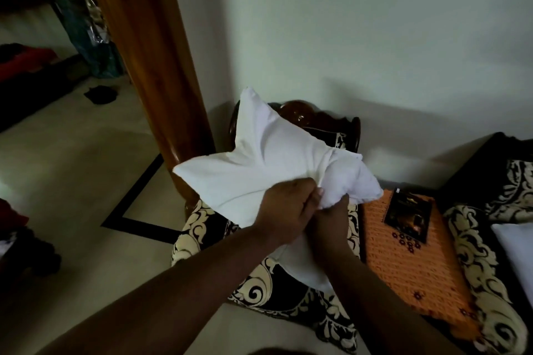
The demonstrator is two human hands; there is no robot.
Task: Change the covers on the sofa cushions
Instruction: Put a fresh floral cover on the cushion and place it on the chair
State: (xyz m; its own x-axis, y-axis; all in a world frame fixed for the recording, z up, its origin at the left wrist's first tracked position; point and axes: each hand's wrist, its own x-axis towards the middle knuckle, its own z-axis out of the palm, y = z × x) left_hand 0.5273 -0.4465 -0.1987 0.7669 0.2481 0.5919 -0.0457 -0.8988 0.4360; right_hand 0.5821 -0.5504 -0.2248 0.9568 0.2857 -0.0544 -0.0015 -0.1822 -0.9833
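Both hands meet at the lower right edge of the white cushion (259, 164), and each grip is pressed together on its fabric. The left hand (285, 207) reaches in from the lower left with the forearm stretched long and the knuckles up, its fingers curled over a bunched fold of the white cloth. The right hand (328, 219) comes up from below, just beside the left and touching it, the fingers pinching the cloth at the same gathered spot; creases radiate from there across the cushion. The cushion is held up off the seat, tilted, one corner pointing upward toward the wall and another out to the left. Directly under the cushion is an armchair (259, 282) in dark fabric with a cream scroll pattern, its carved wooden back showing behind the cushion. To the right of the cushion lies an orange knitted cloth (409, 268) with a dark packet (408, 215) resting on it. Left of the cushion stands a wooden door frame (150, 52).
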